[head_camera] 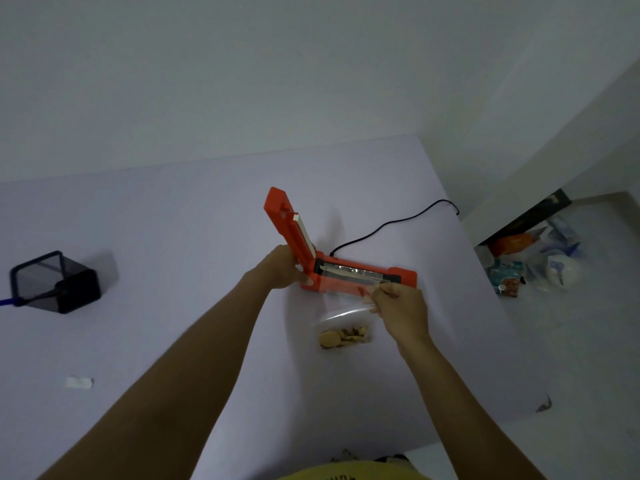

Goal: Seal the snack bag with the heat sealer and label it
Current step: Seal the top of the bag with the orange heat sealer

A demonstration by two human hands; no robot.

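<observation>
Pinching the snack bag (341, 306) mouth, the right hand (398, 308) should keep it flat across the heat sealer (349, 271) bar. The lid is gripped by the left hand (282, 268) and should be lowered evenly.

Dim white walls (242, 81), lavender table (173, 237)

Both forearms are bare from the bottom edge of the view up to the wrists, with no sleeve, watch, band or ring to be seen on either; the left hand (282, 268) and the right hand (398, 304) wear no gloves; low at the bottom edge shows a strip of yellow shirt (349, 474), bearing some dark lettering too cut off to read; just above it something small and dark shows, too dim to make out.
</observation>
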